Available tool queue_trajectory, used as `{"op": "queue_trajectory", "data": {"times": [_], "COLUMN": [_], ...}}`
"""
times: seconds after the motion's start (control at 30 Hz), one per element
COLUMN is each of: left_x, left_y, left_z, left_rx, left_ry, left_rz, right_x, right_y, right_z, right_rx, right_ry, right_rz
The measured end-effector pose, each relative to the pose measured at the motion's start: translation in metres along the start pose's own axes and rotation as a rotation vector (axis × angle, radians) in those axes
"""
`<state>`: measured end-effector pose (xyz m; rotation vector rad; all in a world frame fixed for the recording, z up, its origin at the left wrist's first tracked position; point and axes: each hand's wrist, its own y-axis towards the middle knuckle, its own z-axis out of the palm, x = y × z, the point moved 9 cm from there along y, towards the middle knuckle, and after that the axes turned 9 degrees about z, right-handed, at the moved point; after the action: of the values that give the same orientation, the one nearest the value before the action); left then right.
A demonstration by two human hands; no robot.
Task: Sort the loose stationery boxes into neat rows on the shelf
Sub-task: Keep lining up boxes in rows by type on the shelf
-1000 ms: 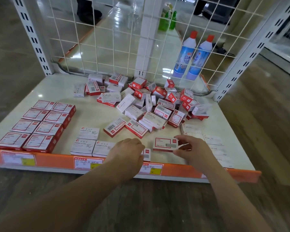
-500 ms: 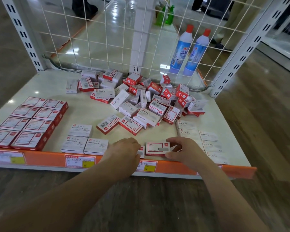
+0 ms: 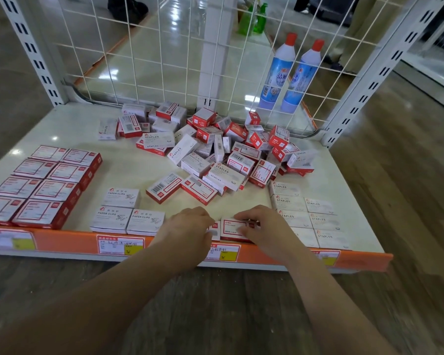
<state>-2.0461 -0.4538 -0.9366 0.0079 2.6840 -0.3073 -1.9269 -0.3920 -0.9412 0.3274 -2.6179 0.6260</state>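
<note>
Two hands work at the front edge of the shelf (image 3: 92, 129), just behind its orange price strip (image 3: 69, 238). The right hand (image 3: 264, 228) lies over the right end of a red-and-white box (image 3: 232, 228), fingers (image 3: 246, 213) curled across its top and far edge, holding it. That box lies flat, label up, its long axis running left to right along the shelf front. The left hand (image 3: 187, 228) rests immediately to the left, knuckles up and fingers bent down; a small red-and-white box (image 3: 215, 230) shows between the two hands, touching the left fingertips, but whether the hand actually grips it cannot be told. Left of the hands, three white paper clip boxes (image 3: 127, 213) lie flat, two at the front edge and one behind, labels facing the front. Further left, a block of larger red boxes (image 3: 44, 183) stands in two neat columns running front to back. Right of the hands, white staples boxes (image 3: 308, 213) lie flat in two columns, long axes left to right. Behind, in mid-shelf, a loose heap of mixed boxes (image 3: 215, 149) lies at all angles, some flat, some on edge. Beyond the wire mesh back (image 3: 164, 47), two blue bottles (image 3: 290, 75) with red caps stand upright side by side.
</note>
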Motion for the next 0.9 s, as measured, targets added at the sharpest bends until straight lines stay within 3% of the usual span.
{"op": "queue_trajectory", "data": {"times": [0.6,0.9], "left_x": [0.000,0.010], "left_y": [0.003,0.009], "left_z": [-0.002,-0.025], "left_rx": [0.044,-0.102], "left_ry": [0.019,-0.039], "left_rz": [0.019,-0.014], "right_x": [0.002,0.009], "right_y": [0.002,0.024], "right_z": [0.002,-0.034], "right_rx": [-0.029,-0.329], "right_ry": [0.011,0.162], "right_rz": [0.031,0.037]}}
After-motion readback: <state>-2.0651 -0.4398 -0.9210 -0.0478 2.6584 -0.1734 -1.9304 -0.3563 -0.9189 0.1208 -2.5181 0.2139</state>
